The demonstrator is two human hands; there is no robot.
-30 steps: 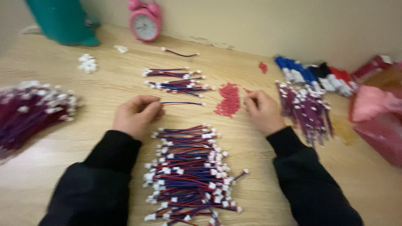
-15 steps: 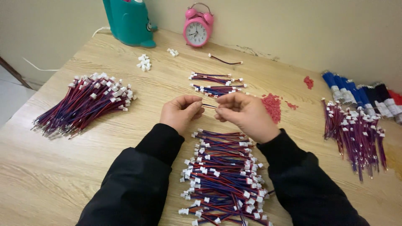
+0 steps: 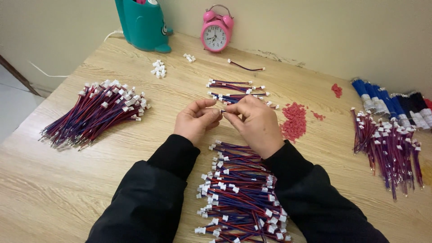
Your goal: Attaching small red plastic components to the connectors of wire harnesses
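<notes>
Left hand (image 3: 196,120) and right hand (image 3: 255,122) meet fingertip to fingertip above the wooden table (image 3: 67,189), both pinching one small wire lead (image 3: 222,111) between them — mostly hidden. Pile of red-blue leads (image 3: 240,195) lies between the forearms; heap of red caps (image 3: 294,121) just right of the hands.

Light wooden table (image 3: 67,189), wire bundles (image 3: 94,112), red bits (image 3: 294,121), pink alarm clock (image 3: 216,31), teal holder (image 3: 141,24)
</notes>
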